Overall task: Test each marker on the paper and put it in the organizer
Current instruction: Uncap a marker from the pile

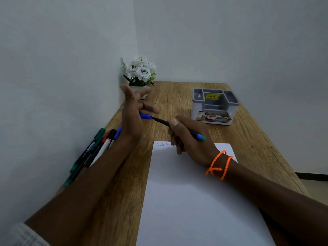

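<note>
In the head view, the right hand (188, 137) at the centre of the frame is curled round the black barrel of a blue marker (170, 124), held above the top edge of the paper (195, 192). Its blue cap points at the left hand (132, 110), whose fingers are spread and, as far as the blur shows, grip nothing. The marker looks light, stiff and smooth, best held mid-barrel as now; the grey organizer (214, 105) stands at upper right, and the other markers (92, 153) lie at the left edge.
</note>
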